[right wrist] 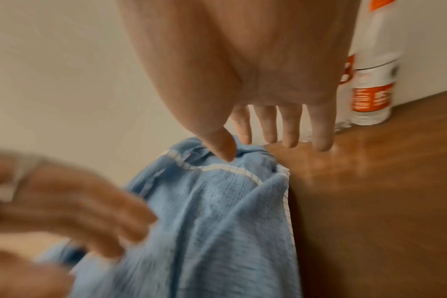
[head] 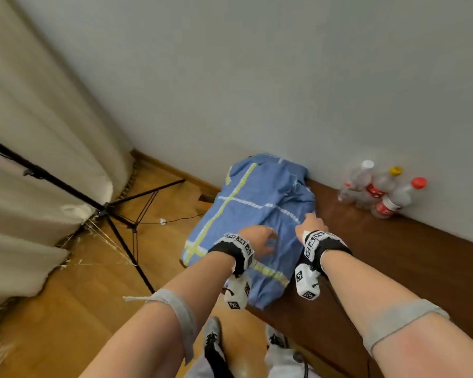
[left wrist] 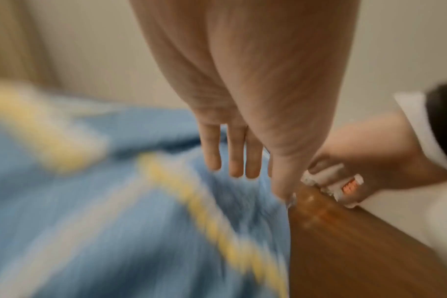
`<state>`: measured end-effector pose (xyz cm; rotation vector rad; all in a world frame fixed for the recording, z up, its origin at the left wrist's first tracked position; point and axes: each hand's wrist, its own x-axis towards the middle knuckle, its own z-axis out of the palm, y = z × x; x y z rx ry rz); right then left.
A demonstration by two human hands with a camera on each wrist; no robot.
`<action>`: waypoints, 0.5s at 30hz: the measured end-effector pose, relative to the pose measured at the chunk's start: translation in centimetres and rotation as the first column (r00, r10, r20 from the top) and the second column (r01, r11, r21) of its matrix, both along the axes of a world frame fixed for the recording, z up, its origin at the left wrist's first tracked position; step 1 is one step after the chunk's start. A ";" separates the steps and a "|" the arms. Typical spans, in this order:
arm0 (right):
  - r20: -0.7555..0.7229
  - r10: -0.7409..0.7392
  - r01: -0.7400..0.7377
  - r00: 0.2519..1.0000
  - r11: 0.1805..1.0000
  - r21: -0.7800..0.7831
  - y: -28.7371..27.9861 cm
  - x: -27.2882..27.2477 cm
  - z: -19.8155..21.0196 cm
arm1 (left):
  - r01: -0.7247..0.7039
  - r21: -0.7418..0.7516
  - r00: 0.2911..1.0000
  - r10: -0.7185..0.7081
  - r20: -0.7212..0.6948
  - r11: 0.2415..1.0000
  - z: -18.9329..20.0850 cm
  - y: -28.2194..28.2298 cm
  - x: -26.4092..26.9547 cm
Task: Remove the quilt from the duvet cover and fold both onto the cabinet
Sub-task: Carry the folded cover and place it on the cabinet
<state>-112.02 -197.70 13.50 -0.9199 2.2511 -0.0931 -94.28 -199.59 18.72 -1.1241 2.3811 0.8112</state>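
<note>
A blue duvet cover point(head: 246, 203) with yellow and white stripes lies bunched in a folded heap on the left end of the brown cabinet point(head: 380, 255), against the wall. My left hand point(head: 260, 238) rests on its near part; in the left wrist view its fingers point(left wrist: 236, 161) are straight over the blurred blue cloth point(left wrist: 115, 231). My right hand point(head: 310, 221) is at the heap's right edge. Its fingers point(right wrist: 290, 133) are spread straight above the cloth point(right wrist: 217, 221) and the cabinet top point(right wrist: 370, 201), holding nothing. No separate quilt shows.
Several plastic bottles point(head: 380, 189) with red and yellow caps stand on the cabinet against the wall, right of the heap. A black tripod point(head: 115, 214) and a beige curtain point(head: 38, 159) stand on the wood floor to the left. My shoes point(head: 213, 334) are below.
</note>
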 end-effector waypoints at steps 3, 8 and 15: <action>0.114 -0.038 0.035 0.993 0.999 0.024 1.7 0.8 -1.3 | -0.185 -0.080 0.982 0.180 -0.064 0.979 -1.3 -3.1 1.7; 0.176 -0.099 0.083 0.979 0.992 0.096 1.4 5.6 -2.1 | -0.352 0.012 0.931 0.349 0.105 0.936 -3.5 -7.2 9.0; 0.145 -0.383 0.342 0.912 0.908 0.241 4.6 11.1 -4.5 | -0.584 0.606 0.716 0.695 0.072 0.540 -12.5 -5.9 11.8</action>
